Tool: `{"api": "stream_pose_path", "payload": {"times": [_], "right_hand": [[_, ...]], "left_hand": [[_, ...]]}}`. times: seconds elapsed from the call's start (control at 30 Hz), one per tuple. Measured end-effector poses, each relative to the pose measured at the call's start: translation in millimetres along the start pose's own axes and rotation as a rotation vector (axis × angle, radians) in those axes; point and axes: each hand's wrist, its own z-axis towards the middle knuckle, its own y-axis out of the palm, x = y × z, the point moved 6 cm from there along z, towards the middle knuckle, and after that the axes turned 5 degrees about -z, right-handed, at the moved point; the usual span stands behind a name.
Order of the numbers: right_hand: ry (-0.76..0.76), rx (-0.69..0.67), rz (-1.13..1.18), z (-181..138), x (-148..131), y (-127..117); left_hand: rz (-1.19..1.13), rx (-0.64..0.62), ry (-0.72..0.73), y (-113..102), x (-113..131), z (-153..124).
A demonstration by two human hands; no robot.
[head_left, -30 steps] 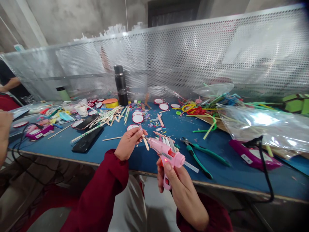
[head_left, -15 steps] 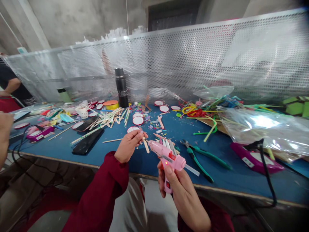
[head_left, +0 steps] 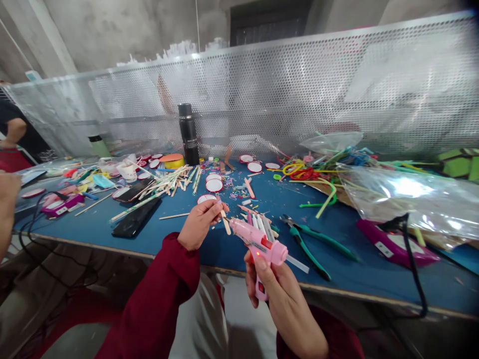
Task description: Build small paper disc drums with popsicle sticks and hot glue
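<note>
Two hands, both occupied: right hand [head_left: 286, 301] had its fingers wrapped round the pink glue gun [head_left: 258, 240]; left hand's [head_left: 200, 222] fingers pinched a wooden stick [head_left: 226, 224] at the gun's nozzle, contact unclear. Pliers [head_left: 325, 237] lay right of the gun on the worktop [head_left: 220, 255].

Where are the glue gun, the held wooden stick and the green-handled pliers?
Glue gun [head_left: 257, 242], head view: side of its body.
Held wooden stick [head_left: 226, 225], head view: its flat face.
Green-handled pliers [head_left: 325, 239], head view: the farther handle.
</note>
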Motion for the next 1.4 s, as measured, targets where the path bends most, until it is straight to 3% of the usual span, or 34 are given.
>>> {"api": "stream_pose_path", "payload": {"times": [0.8, 1.4], "right_hand": [[0.001, 0.015, -0.023, 8, -1, 0], [0.027, -0.003, -0.088, -9, 15, -6]], "left_hand": [[0.004, -0.009, -0.026, -1, -2, 1], [-0.022, 0.027, 0.018, -3, 1, 1]]}}
